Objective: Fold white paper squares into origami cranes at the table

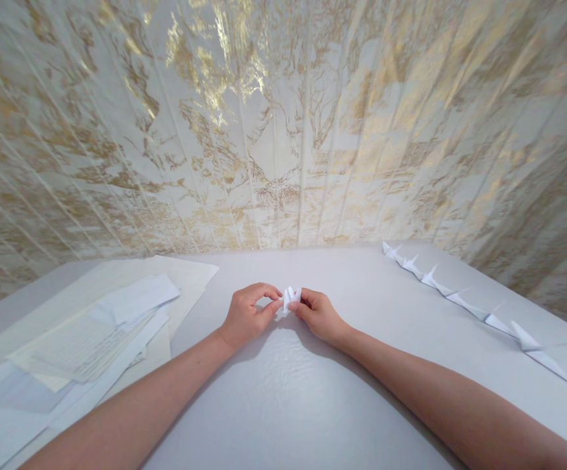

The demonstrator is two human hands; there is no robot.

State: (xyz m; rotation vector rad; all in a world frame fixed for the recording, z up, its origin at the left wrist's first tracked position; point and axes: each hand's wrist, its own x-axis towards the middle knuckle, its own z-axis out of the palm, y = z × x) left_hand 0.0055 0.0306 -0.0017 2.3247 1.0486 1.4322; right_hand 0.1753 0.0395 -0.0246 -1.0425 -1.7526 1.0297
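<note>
A small folded white paper crane (290, 299) is held between my two hands, just above the middle of the table (283, 405). My left hand (253, 313) pinches its left side with thumb and index finger. From the right, my right hand (320, 314) grips the body, thumb in front and fingers curled behind. Part of the paper is hidden by the fingertips. Several more folded paper cranes (454, 298) stand in a slanting row on the right side of the table.
A loose pile of white and cream paper sheets (78, 346), some with writing, lies on the left of the table beside my left forearm. Behind the table's far edge rises a pale wall covering (274, 130) with gold patterns and vertical folds.
</note>
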